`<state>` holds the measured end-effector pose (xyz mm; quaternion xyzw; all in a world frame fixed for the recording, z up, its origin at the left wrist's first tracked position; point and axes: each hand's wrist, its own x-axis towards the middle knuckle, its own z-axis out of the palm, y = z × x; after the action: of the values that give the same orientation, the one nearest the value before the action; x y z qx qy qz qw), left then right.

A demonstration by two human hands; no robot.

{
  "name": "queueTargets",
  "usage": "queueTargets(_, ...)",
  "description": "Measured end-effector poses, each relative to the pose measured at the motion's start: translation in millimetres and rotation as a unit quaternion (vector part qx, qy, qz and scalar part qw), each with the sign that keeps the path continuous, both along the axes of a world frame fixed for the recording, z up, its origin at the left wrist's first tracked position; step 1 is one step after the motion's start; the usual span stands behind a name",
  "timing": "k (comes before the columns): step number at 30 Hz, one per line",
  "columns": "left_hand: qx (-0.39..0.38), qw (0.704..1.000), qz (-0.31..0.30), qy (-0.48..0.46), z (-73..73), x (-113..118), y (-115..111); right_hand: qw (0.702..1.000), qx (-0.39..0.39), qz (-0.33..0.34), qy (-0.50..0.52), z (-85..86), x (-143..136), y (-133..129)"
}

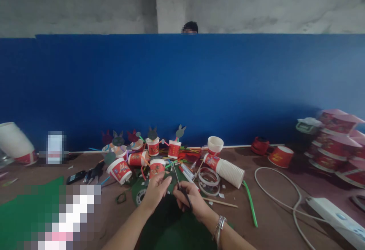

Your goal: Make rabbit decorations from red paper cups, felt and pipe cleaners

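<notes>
Dark metal blades and black handles make up the scissors (178,180), which sit in the right hand (190,196) at the near middle of the table (273,219), above a dark green sheet (168,231). The right fingers curl round the handles, the blades pointing to the far side. The left hand (155,193) is just to their left, thumb stretched towards the blades; whether its fingers pinch anything I cannot tell.

Cutting here would go best with the left thumb kept back from the tips — it looks close to them — and the work turned into the blades rather than the wrist twisted.

Space is tight on the far side: a red-and-white paper cup (157,165) is right beyond the left hand, with markers (186,174) beyond the right. To the right are rolls of tape (211,184), a toppled stack of paper cups (230,172) and a wooden stick (225,202) — all likely to catch a swinging elbow less than a stray fingertip. Farther right lie a green pipe cleaner (251,204) and a white power strip (336,215).
</notes>
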<state>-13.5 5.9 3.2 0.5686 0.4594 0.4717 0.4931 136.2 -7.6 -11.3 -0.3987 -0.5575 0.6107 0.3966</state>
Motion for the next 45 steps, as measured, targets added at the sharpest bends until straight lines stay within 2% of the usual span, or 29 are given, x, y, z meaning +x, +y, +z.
queueTargets(6,-0.009,0.999,0.046,0.008,2.1,3.6,-1.3,1.000,0.001,0.002,0.002,2.7,1.2,-0.1)
queueTargets(16,0.005,1.000,-0.003,0.006,-7.1,-2.6,3.9,1.000,-0.006,0.012,0.000,4.6,1.0,-1.9)
queueTargets(27,0.002,0.999,0.039,0.014,1.1,-1.5,2.8,1.000,0.001,0.015,-0.015,3.5,1.9,-1.2)
queueTargets(35,0.005,1.000,0.008,0.015,-0.3,-1.3,2.9,1.000,-0.002,0.021,0.000,2.1,0.2,-1.2)
queueTargets(45,0.008,1.000,0.020,0.016,-1.5,-3.0,3.6,1.000,0.006,0.018,-0.005,0.7,1.6,-0.9)
